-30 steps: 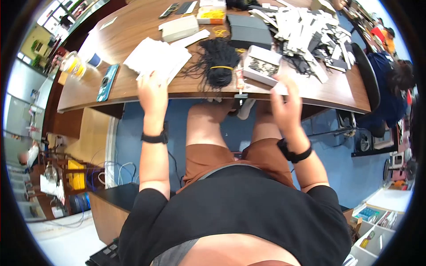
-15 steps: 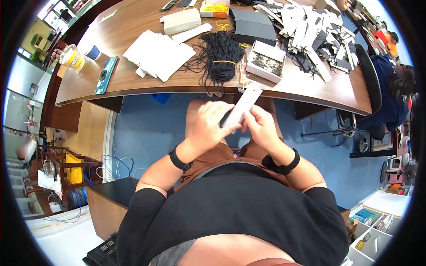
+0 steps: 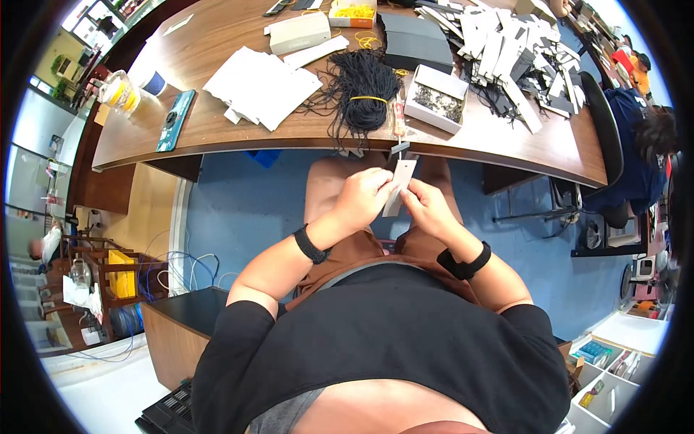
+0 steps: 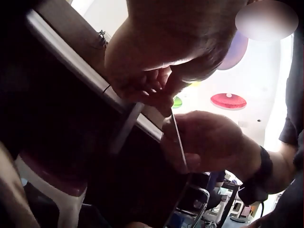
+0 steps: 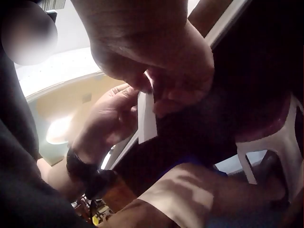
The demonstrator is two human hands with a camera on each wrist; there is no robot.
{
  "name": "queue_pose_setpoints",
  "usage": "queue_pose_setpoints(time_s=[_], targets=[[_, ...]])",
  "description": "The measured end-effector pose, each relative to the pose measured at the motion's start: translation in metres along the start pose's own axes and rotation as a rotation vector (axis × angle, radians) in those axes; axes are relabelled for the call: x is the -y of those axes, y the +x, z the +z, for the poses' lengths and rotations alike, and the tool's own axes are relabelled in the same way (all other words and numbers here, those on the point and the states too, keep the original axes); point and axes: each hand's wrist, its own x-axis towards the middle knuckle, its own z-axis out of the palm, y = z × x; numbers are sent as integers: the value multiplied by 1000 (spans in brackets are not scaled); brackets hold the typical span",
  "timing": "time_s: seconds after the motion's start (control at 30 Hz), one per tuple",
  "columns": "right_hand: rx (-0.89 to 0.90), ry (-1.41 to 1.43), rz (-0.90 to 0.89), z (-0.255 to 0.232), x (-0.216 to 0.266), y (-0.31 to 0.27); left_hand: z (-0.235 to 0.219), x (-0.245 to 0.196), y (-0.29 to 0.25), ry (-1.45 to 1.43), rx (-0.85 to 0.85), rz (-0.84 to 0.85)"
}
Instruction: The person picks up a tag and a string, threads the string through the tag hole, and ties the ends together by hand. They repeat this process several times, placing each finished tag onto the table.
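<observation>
A narrow white card strip (image 3: 403,173) with a small hole near its upper end is held upright in front of the table edge. My left hand (image 3: 363,195) pinches its left side, and my right hand (image 3: 431,207) pinches it from the right. In the left wrist view the strip (image 4: 178,137) appears edge-on between both hands. The right wrist view shows the strip's lower part (image 5: 147,118) hanging below the fingertips. Just beyond the hands, a bundle of black cords (image 3: 365,108) tied with a yellow band lies on the table.
On the table (image 3: 210,137) are a stack of white sheets (image 3: 262,87), a box of small dark pieces (image 3: 436,100), a grey box (image 3: 416,43), a heap of black and white strips (image 3: 506,54), a phone (image 3: 176,121) and a clear cup (image 3: 121,95). A clip-like piece (image 3: 400,147) sits at the edge.
Both hands came back from the table to the lap area and met around the strip. Since half a second ago, the strip has turned more upright and the left hand has shifted slightly right.
</observation>
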Motion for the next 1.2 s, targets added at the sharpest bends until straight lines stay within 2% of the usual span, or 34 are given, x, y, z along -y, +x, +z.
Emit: queue_pose_setpoints(time_s=[0.13,0.23,0.37,0.43,0.53,0.63,0.67,0.73,0.8,0.87,1.0,1.1,1.2], targets=[[-1,-195,-43,-4,1,-1,-1,0,-3,-74,-50,-40],[-16,-183,-33,-4,12,4,-1,-1,0,-196,-78,-205],[-18,-210,-34,0,9,4,5,0,-4,-116,-164,-93],[-10,-283,-69,-2,8,1,7,5,-7,-168,-148,-131],[10,-236,-58,-6,13,1,11,12,-10,-243,-116,-220],[51,-352,83,-13,28,8,3,18,5,-203,-109,-272],[0,-558,16,-16,38,12,-3,19,13,-168,-111,-280],[-60,-594,-37,-23,65,25,-11,19,22,-154,-74,-311],[-99,-354,-135,-26,88,43,-13,12,24,-190,-23,-399],[-190,-345,-235,-23,105,64,-17,6,24,-75,-3,-441],[-314,-569,-358,-5,83,105,-29,-7,22,144,-86,-396],[-313,-690,-333,3,73,116,-29,-10,12,9,-97,-369],[-307,-598,-346,1,71,117,-29,-8,7,-115,-40,-409]])
